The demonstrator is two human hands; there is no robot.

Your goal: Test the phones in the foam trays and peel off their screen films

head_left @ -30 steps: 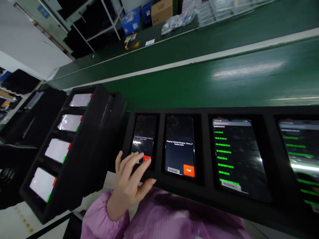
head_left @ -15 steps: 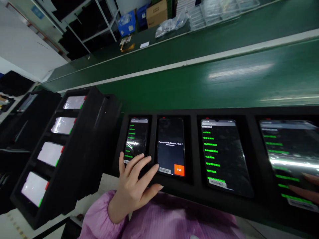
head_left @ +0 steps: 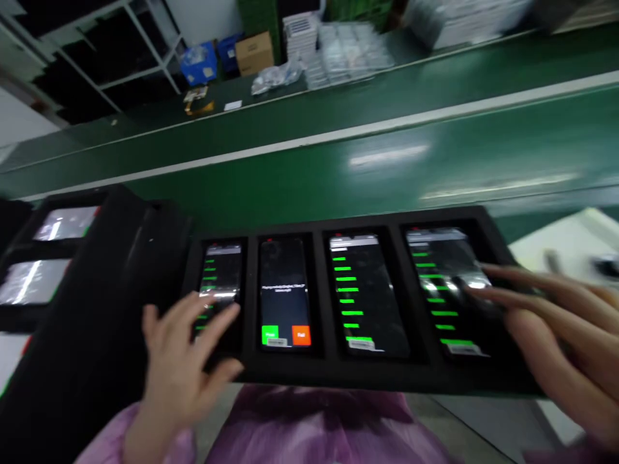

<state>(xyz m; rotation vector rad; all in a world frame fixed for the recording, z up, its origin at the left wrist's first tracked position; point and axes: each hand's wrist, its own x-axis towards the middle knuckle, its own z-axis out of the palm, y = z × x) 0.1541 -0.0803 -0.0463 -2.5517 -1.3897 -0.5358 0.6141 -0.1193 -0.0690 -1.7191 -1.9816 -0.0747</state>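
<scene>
Several smartphones lie face up in the slots of a black foam tray [head_left: 300, 374] before me. My left hand [head_left: 181, 361], fingers spread, hovers over the lower part of the leftmost phone [head_left: 223, 264]; whether it touches the glass I cannot tell. Beside it, the second phone [head_left: 284, 264] shows white text with a green and an orange button, the orange one marked Fail. Green text lines fill the third phone [head_left: 370, 290]. At the rightmost phone [head_left: 438, 258], my right hand [head_left: 565, 328] has its fingers stretched over the screen, holding nothing.
Another black foam tray [head_left: 91, 309] at the left holds phones with white screens. Behind runs a green conveyor surface [head_left: 271, 187] with a pale rail. Beyond it are a blue bin [head_left: 198, 64], a cardboard box [head_left: 255, 53] and clear plastic trays [head_left: 348, 51].
The view has swung right, bringing more of my right hand in. My left hand has left the second phone's edge, where a green button now shows. My right hand stays over the rightmost phone.
</scene>
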